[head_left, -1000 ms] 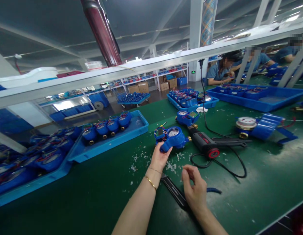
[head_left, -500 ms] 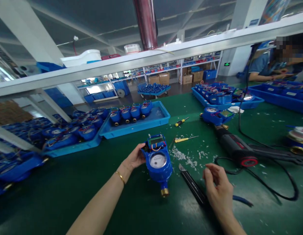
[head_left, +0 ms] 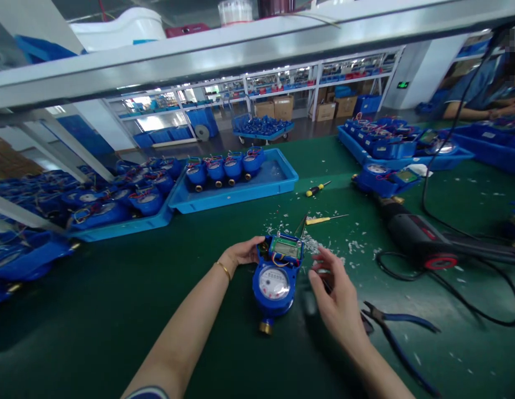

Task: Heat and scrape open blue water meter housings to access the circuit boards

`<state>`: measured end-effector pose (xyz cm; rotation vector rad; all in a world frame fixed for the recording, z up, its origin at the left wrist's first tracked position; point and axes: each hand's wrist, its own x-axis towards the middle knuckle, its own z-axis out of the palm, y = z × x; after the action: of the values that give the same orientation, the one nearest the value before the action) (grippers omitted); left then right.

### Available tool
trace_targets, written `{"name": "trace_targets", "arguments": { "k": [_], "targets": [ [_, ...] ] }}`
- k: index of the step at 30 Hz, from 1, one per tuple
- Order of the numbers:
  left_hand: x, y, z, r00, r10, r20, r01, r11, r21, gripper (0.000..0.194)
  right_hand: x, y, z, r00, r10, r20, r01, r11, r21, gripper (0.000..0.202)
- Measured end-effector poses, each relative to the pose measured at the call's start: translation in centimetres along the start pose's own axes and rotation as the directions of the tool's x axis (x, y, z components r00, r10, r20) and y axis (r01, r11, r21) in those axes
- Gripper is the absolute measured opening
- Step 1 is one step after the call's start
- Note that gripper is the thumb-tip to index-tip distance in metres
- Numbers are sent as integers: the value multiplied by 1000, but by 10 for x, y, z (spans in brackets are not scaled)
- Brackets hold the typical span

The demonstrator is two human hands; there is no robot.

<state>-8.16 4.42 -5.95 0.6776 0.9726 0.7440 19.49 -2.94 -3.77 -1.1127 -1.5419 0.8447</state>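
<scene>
My left hand (head_left: 245, 252) grips the upper left edge of a blue water meter (head_left: 274, 307) with a round dial and a brass threaded end. At its top, a small display on a green circuit board and coloured wires are exposed. My right hand (head_left: 338, 296) hovers just right of the meter, fingers loosely curled and the thumb apart, with nothing evident in its grasp. Beneath it lies a black utility knife (head_left: 367, 325), mostly hidden. Blue-handled pliers (head_left: 390, 327) rest beside the right wrist.
Beyond the meter are a yellow-handled screwdriver (head_left: 319, 220), another screwdriver (head_left: 315, 190) and white scraps (head_left: 311, 244). A heat gun (head_left: 419, 238) with its cable lies right. Blue trays (head_left: 236, 198) of meters stand behind; a shelf beam (head_left: 199, 52) crosses above. A co-worker (head_left: 473, 100) sits far right.
The view has tipped downward. My left hand has turned the meter slightly, and digits now show on its display. My right hand has moved left and up, over the knife; the pliers are now uncovered.
</scene>
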Motion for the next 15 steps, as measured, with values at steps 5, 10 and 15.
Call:
{"name": "trace_targets", "arguments": {
  "k": [5,10,15],
  "targets": [
    [-15,9,6,996,66,-53,-54,979,199,49,3,11,29,982,5,187,-39,984,176,78],
    [-37,20,23,961,212,-175,-115,889,442,59,4,19,35,975,11,223,-57,978,202,78],
    [-53,30,56,712,590,-380,-185,680,709,53,2,16,32,979,7,204,-45,982,183,74]
  ]
}}
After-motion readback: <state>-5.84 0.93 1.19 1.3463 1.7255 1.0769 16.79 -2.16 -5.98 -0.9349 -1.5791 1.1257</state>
